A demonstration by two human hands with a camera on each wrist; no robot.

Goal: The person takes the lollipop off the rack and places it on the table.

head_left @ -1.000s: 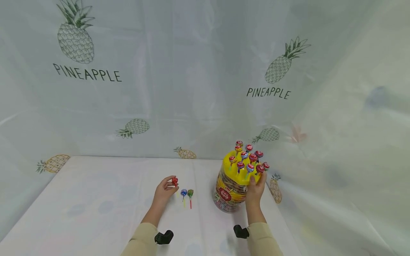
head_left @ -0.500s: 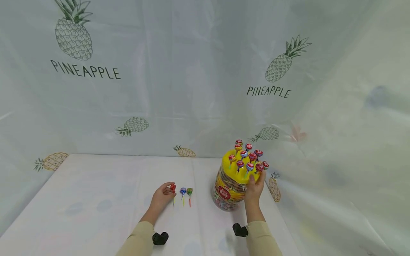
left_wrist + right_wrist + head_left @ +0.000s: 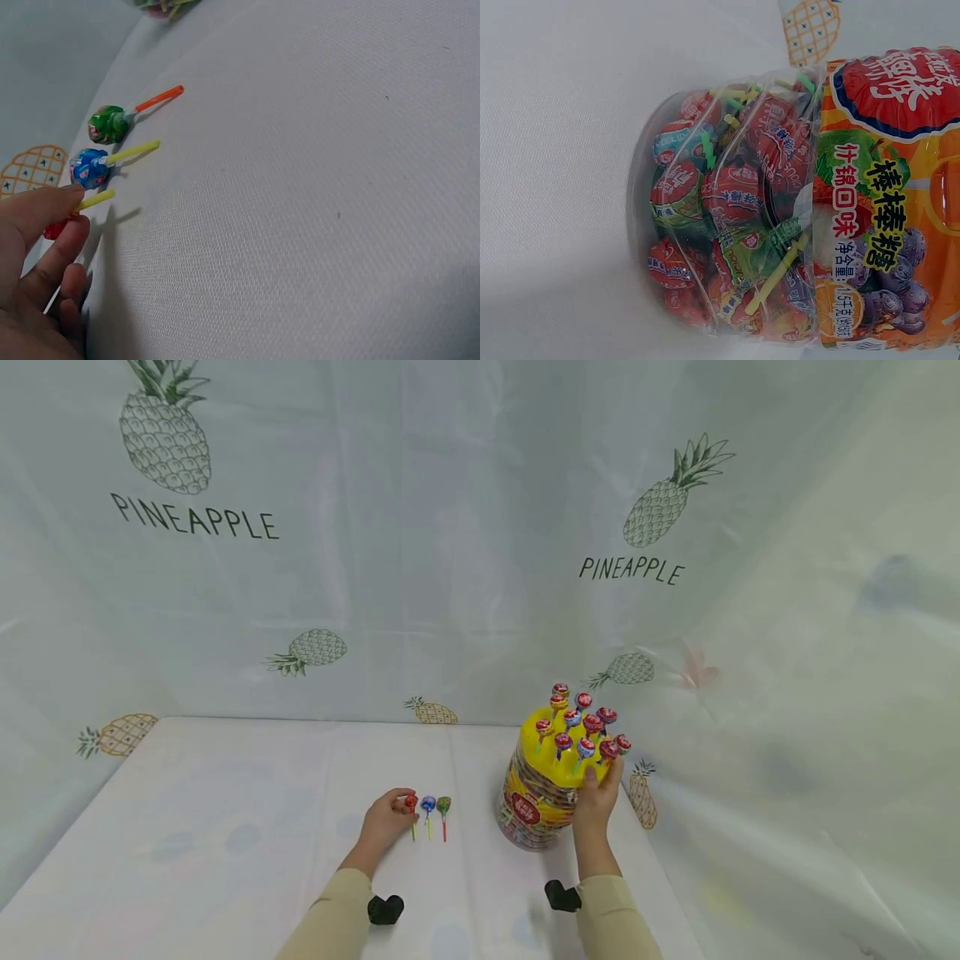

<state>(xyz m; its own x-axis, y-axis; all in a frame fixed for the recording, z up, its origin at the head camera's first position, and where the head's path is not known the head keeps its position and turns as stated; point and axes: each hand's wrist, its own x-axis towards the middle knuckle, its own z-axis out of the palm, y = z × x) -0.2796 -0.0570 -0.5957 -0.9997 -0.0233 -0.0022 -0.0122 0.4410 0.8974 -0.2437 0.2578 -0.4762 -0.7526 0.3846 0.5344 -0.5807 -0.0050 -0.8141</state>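
In the head view my left hand (image 3: pixel 389 819) pinches a red lollipop (image 3: pixel 411 802) with a yellow stick, left of a blue lollipop (image 3: pixel 428 805) and a green lollipop (image 3: pixel 444 806) lying on the table. The left wrist view shows thumb and forefinger on the red lollipop (image 3: pixel 54 229), its stick just above the table. My right hand (image 3: pixel 596 806) grips the upper right side of a clear jar (image 3: pixel 525 810) with a yellow lid (image 3: pixel 551 766); several lollipops stand upright in the lid. Wrapped lollipops (image 3: pixel 739 195) fill the jar in the right wrist view, where the hand is hidden.
A white cloth covers the table (image 3: pixel 247 793), and its back edge meets a pale curtain (image 3: pixel 465 543) printed with pineapples. The same curtain hangs along the right side, close to the jar. Black wrist devices (image 3: pixel 386 910) sit by both sleeves.
My left hand has lowered the red lollipop toward the table beside the blue one, its yellow stick now pointing toward me. The right hand keeps its grip on the jar. The head view has shifted slightly.
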